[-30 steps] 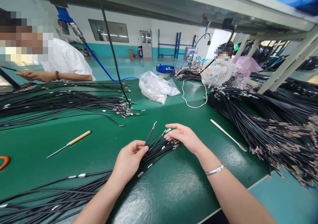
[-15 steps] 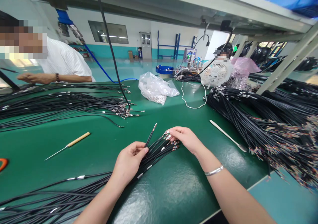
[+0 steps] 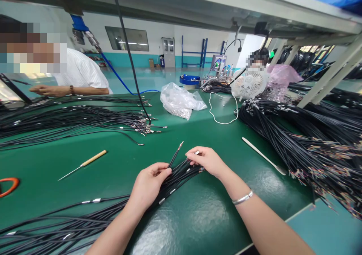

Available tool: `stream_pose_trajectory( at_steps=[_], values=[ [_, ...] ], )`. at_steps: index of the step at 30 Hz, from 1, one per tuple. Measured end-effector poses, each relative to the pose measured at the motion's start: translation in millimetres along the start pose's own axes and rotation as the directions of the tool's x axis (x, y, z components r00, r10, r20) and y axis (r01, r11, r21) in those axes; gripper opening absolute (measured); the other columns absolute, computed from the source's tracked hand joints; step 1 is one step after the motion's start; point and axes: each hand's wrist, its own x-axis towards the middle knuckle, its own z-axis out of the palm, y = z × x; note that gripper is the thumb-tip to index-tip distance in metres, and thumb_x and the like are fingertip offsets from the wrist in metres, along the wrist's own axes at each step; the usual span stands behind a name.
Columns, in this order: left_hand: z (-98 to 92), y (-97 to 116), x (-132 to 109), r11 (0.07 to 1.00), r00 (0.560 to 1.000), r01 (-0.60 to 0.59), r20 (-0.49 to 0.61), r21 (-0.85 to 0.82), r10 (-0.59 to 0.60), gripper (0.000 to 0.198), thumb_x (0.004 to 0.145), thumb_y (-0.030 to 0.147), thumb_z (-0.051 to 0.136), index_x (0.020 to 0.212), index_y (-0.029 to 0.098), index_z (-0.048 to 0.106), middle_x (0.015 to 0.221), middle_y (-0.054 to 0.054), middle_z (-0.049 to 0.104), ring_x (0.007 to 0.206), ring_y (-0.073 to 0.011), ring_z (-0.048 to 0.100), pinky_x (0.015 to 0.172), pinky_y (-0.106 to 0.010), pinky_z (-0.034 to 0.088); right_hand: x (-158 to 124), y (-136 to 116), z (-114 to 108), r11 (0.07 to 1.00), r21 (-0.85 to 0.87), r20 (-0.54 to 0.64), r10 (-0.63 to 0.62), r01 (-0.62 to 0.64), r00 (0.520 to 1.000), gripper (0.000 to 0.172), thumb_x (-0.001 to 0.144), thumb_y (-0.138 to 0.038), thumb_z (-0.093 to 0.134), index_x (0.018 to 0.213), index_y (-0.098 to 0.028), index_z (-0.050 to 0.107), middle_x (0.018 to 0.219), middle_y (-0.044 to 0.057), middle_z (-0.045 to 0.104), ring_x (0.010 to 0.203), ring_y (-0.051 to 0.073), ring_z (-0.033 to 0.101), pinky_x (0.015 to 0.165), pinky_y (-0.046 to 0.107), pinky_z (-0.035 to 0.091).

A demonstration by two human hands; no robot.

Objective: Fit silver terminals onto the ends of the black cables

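My left hand (image 3: 154,181) pinches a black cable (image 3: 174,157) whose stripped tip points up and away. Under and beside that hand runs a bundle of black cables (image 3: 113,208) with white labels, reaching from the lower left. At the bundle's far end my right hand (image 3: 204,160), with a silver bangle at the wrist, has thumb and fingers closed around cable ends. Its fingertips hide part of those ends, and a small white and metal piece shows above them.
An awl (image 3: 92,159) and an orange handle (image 3: 11,187) lie left. More cables (image 3: 113,115), a clear plastic bag (image 3: 181,100) and a fan (image 3: 250,83) are behind. A white stick (image 3: 263,155) and thick cable piles (image 3: 283,134) lie right. One person works at left, another behind the fan.
The camera view has shifted slightly, so the scene sits further right. My right fingers have closed lower over the cable ends. My left hand still pinches the cable.
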Motion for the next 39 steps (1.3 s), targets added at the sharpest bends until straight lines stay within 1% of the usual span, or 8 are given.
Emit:
stream_pose_trajectory(
  at_steps=[4, 7, 10, 13, 20, 27, 35, 39],
  values=[
    [-1.0, -1.6, 0.1, 1.000, 0.999, -0.006, 0.043, 0.018, 0.005, 0.028, 0.059, 0.037, 0.065, 0.078, 0.017, 0.065, 0.070, -0.001, 0.068, 0.067, -0.0156, 0.059, 0.065, -0.024, 0.044, -0.9, 0.7, -2.9, 0.998, 0.054, 0.037, -0.015, 0.013, 0.999, 0.028, 0.074, -0.037, 0.063, 0.097, -0.020, 0.062, 0.076, 0.002, 0.064, 0.068, 0.014, 0.059, 0.061, 0.025, 0.045],
    [0.2, -3.8, -0.7, 0.993, 0.997, -0.043, 0.069, 0.109, 0.036, 0.024, 0.062, 0.037, 0.063, 0.075, 0.018, 0.066, 0.071, 0.000, 0.067, 0.067, -0.0157, 0.058, 0.065, -0.024, 0.043, -1.0, -3.1, -2.3, 0.996, 0.074, 0.037, -0.056, 0.053, 0.998, 0.030, 0.075, -0.037, 0.063, 0.100, -0.021, 0.060, 0.091, 0.003, 0.065, 0.074, 0.014, 0.058, 0.063, 0.025, 0.045],
    [1.9, -4.0, -2.2, 0.979, 0.994, -0.078, 0.096, 0.186, 0.061, 0.022, 0.065, 0.037, 0.061, 0.075, 0.019, 0.067, 0.072, 0.000, 0.067, 0.067, -0.0164, 0.058, 0.064, -0.025, 0.043, -0.5, -5.8, -0.6, 0.998, 0.043, 0.000, -0.052, 0.052, 0.999, 0.029, 0.074, -0.040, 0.063, 0.095, -0.021, 0.062, 0.083, 0.002, 0.064, 0.064, 0.013, 0.056, 0.054, 0.022, 0.043],
    [2.2, -0.6, -3.5, 0.980, 0.995, -0.056, 0.088, 0.190, 0.039, 0.021, 0.064, 0.036, 0.062, 0.075, 0.019, 0.068, 0.074, 0.000, 0.069, 0.070, -0.0177, 0.059, 0.067, -0.026, 0.043, -0.2, -5.0, 0.0, 0.999, 0.045, -0.017, 0.003, -0.002, 1.000, 0.027, 0.073, -0.042, 0.064, 0.089, -0.019, 0.064, 0.076, 0.002, 0.064, 0.058, 0.012, 0.055, 0.048, 0.022, 0.040],
    [-3.0, 1.9, -0.4, 0.985, 0.997, -0.026, 0.079, 0.170, 0.013, 0.029, 0.066, 0.043, 0.059, 0.076, 0.017, 0.069, 0.079, -0.002, 0.070, 0.076, -0.0201, 0.058, 0.071, -0.028, 0.041, -3.2, -6.6, -2.0, 0.985, 0.173, -0.002, -0.012, 0.012, 1.000, 0.028, 0.073, -0.039, 0.065, 0.090, -0.017, 0.068, 0.086, 0.006, 0.068, 0.078, 0.017, 0.061, 0.071, 0.028, 0.045],
    [-7.8, -1.9, 3.9, 0.980, 0.987, -0.063, 0.156, 0.189, 0.034, 0.030, 0.070, 0.045, 0.055, 0.070, 0.016, 0.064, 0.069, -0.001, 0.064, 0.066, -0.0164, 0.054, 0.064, -0.026, 0.036, -3.7, -10.4, 0.6, 0.982, 0.187, -0.037, -0.006, 0.013, 0.999, 0.029, 0.073, -0.041, 0.065, 0.086, -0.016, 0.068, 0.082, 0.006, 0.068, 0.073, 0.016, 0.060, 0.067, 0.027, 0.044],
    [-8.6, -2.1, 5.9, 0.984, 0.985, -0.067, 0.170, 0.165, 0.039, 0.030, 0.067, 0.044, 0.056, 0.069, 0.015, 0.063, 0.066, -0.001, 0.062, 0.063, -0.0160, 0.052, 0.063, -0.026, 0.037, -2.6, -7.8, 1.8, 0.984, 0.164, -0.067, -0.056, 0.066, 0.996, 0.027, 0.074, -0.041, 0.063, 0.083, -0.016, 0.068, 0.080, 0.005, 0.068, 0.073, 0.015, 0.060, 0.070, 0.027, 0.043],
    [-7.8, -2.0, 4.9, 0.980, 0.982, -0.084, 0.180, 0.182, 0.050, 0.028, 0.070, 0.044, 0.054, 0.069, 0.016, 0.060, 0.065, 0.000, 0.060, 0.061, -0.0153, 0.052, 0.062, -0.025, 0.037, -2.3, -7.3, 3.5, 0.985, 0.156, -0.070, -0.060, 0.070, 0.996, 0.027, 0.075, -0.041, 0.062, 0.084, -0.016, 0.067, 0.080, 0.005, 0.068, 0.074, 0.015, 0.060, 0.069, 0.027, 0.044]
  ],
)
